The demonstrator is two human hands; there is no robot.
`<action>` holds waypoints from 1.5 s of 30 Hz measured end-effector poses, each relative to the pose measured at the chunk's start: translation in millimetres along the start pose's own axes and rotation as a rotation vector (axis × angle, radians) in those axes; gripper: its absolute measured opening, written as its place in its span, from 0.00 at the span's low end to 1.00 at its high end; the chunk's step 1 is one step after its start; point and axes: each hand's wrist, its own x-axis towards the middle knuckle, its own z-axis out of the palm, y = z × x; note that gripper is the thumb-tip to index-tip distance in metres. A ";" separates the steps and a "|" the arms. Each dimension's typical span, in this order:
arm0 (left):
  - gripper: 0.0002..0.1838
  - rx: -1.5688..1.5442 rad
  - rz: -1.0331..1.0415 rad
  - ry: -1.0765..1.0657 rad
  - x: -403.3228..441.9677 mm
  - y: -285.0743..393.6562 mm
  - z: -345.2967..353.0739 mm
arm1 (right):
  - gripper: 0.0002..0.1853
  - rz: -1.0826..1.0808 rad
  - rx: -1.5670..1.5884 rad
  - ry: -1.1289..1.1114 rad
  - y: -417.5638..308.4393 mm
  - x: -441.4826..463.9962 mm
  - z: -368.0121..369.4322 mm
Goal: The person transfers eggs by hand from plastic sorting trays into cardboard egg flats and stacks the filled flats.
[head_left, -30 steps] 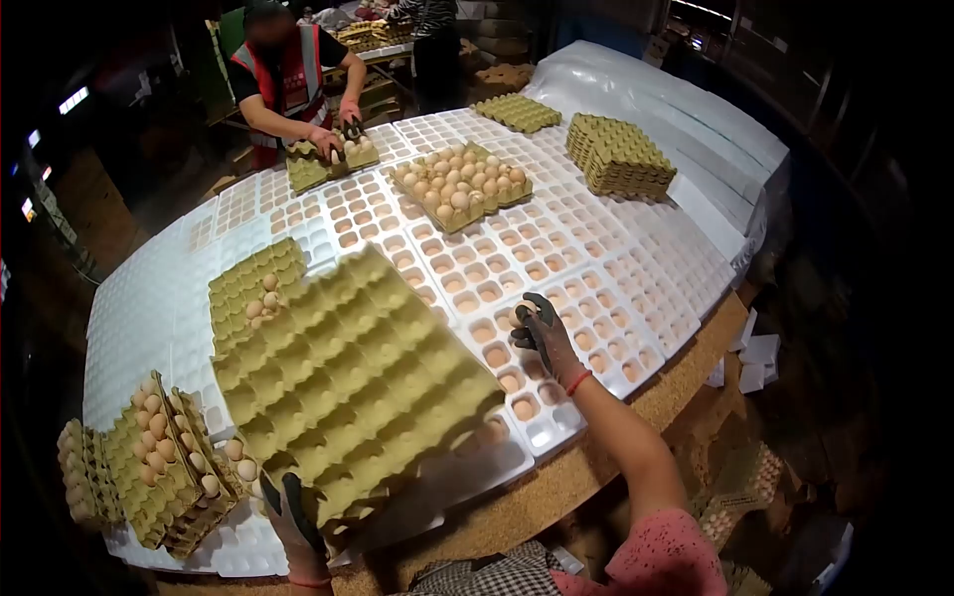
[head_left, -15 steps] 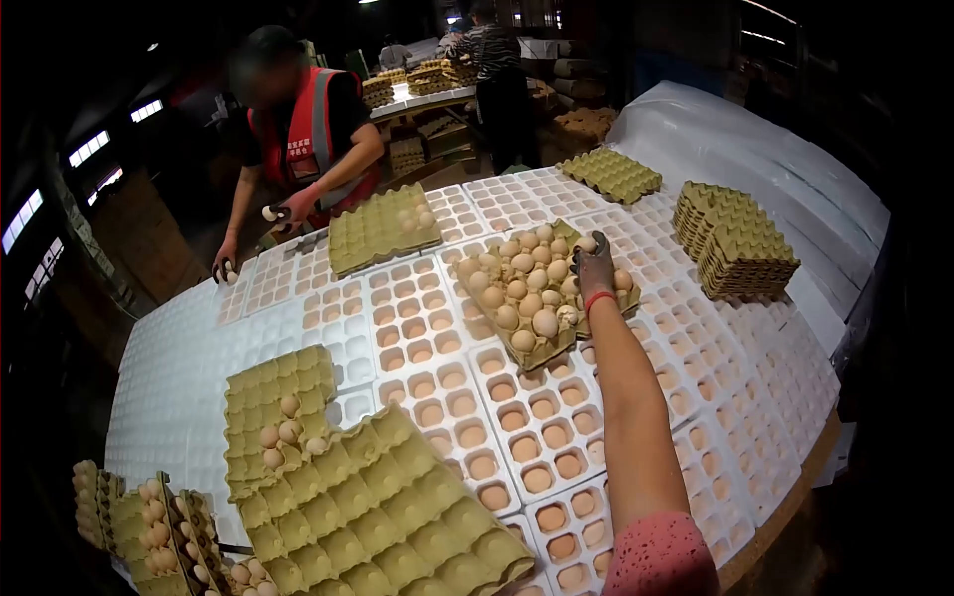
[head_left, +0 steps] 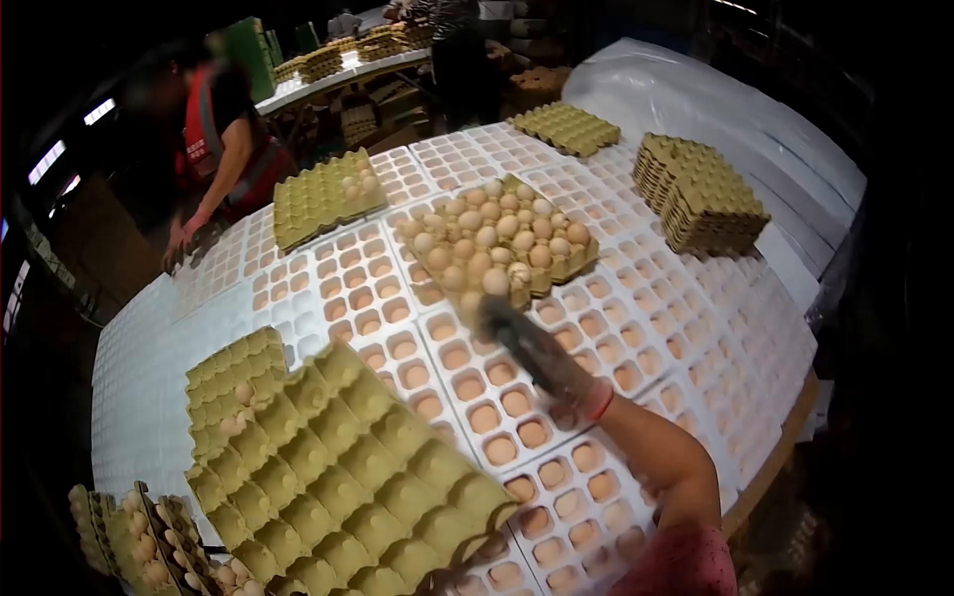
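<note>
My right hand (head_left: pixel 537 353), in a dark glove with a red band at the wrist, is blurred by motion. Its fingertips are at the near corner of a pulp egg tray (head_left: pixel 545 288) filled with eggs (head_left: pixel 487 236); whether they grip an egg cannot be made out. One egg (head_left: pixel 519 272) near that corner looks cracked or flaky. Under the hand lie white foam trays (head_left: pixel 452 422) with an egg in most cells. A large egg-free pulp tray (head_left: pixel 338 467) tilts up at the lower left, over another pulp tray (head_left: pixel 234 363) with a few eggs. My left hand is out of view.
A stack of pulp trays (head_left: pixel 701 194) stands at the right, a flat pulp tray (head_left: pixel 566 129) at the back. Another pulp tray (head_left: pixel 323 204) holds a few eggs near a co-worker in a red vest (head_left: pixel 204 124). Upright egg-filled trays (head_left: pixel 149 541) stand at lower left.
My right hand has moved from the filled tray's right side, where it held an egg, to its near corner. The view has shifted, and the large tray at lower left looks nearer.
</note>
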 end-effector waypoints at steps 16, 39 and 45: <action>0.40 -0.118 1.315 -0.092 -50.9 208.5 171.1 | 0.47 -0.188 -0.366 0.501 -129.8 -286.2 72.9; 0.28 0.192 1.339 -0.934 -79.5 162.3 299.9 | 0.35 0.171 -2.057 0.782 -19.4 -55.6 -465.6; 0.26 0.264 1.420 -1.075 -62.5 176.6 300.7 | 0.36 0.928 -1.536 0.621 16.5 -13.6 -507.9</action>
